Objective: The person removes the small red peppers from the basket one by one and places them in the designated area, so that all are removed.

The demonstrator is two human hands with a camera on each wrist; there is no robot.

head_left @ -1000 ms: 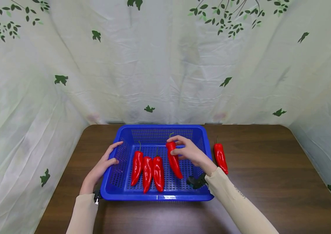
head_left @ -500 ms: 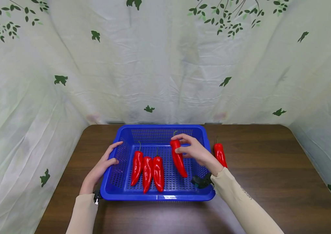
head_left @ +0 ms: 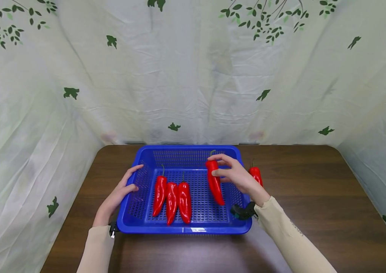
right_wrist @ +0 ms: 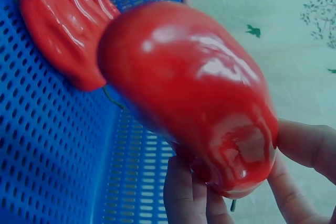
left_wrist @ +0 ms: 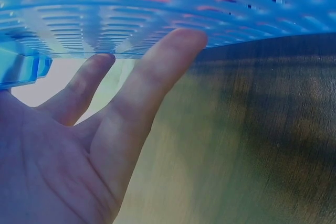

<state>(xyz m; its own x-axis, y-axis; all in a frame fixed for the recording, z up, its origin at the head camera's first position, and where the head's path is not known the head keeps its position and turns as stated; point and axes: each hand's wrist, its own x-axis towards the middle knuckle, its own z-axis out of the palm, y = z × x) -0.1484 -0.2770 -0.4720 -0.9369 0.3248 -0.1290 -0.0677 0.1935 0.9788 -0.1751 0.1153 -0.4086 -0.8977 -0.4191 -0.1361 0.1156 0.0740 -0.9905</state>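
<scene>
At the left side of the blue basket (head_left: pixel 213 229), my left hand (head_left: pixel 119 193) grips the rim, thumb and a finger reaching over it; the left wrist view shows fingers of this hand (left_wrist: pixel 121 129) against the basket's perforated outside. My right hand (head_left: pixel 237 175) pinches a red pepper (head_left: pixel 215 187) near its stem end, above the basket's right part, its tip pointing toward the front. The right wrist view shows this pepper (right_wrist: pixel 184 77) large between the fingertips. Three red peppers (head_left: pixel 160 193) lie side by side in the basket's left and middle part.
Another red pepper (head_left: pixel 255 175) lies on the brown wooden table (head_left: pixel 316 201) just right of the basket, partly hidden by my right arm. A pale curtain (head_left: pixel 193 76) with leaf patterns stands behind the table and along both sides.
My right hand has moved to the right with the pepper, which now hangs farther from the three others. More of the pepper on the table is covered. The left hand has stayed in place.
</scene>
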